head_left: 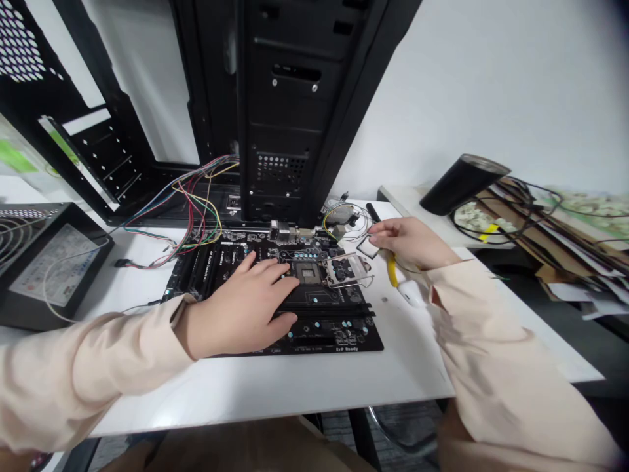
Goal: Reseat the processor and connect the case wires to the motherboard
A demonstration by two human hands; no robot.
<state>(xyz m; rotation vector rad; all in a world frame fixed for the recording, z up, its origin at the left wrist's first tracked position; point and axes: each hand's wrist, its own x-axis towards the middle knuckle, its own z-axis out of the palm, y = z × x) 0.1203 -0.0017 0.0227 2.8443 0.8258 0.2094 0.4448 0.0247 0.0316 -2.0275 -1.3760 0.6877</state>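
A black motherboard [324, 337] lies flat on the white table. My left hand [246, 301] rests on its middle, palm down with fingers spread. Right of those fingertips is the bare CPU socket [308, 274], its metal load frame [348, 270] swung open to the right. Beyond the board's right edge, my right hand [410, 242] has thumb and fingers pinched at a small flat square piece [367, 246] with a dark edge. What kind of piece it is, I cannot tell. Below that hand are a yellow-handled tool [392, 270] and a white object [411, 293].
An open black computer case [282, 131] stands behind the board. Coloured wires [196, 196] trail from it. A power supply [59, 262] sits at the left. At the right are a black cylinder [462, 183], looped cables and stacked cardboard [545, 242]. The table's front edge [275, 416] is close.
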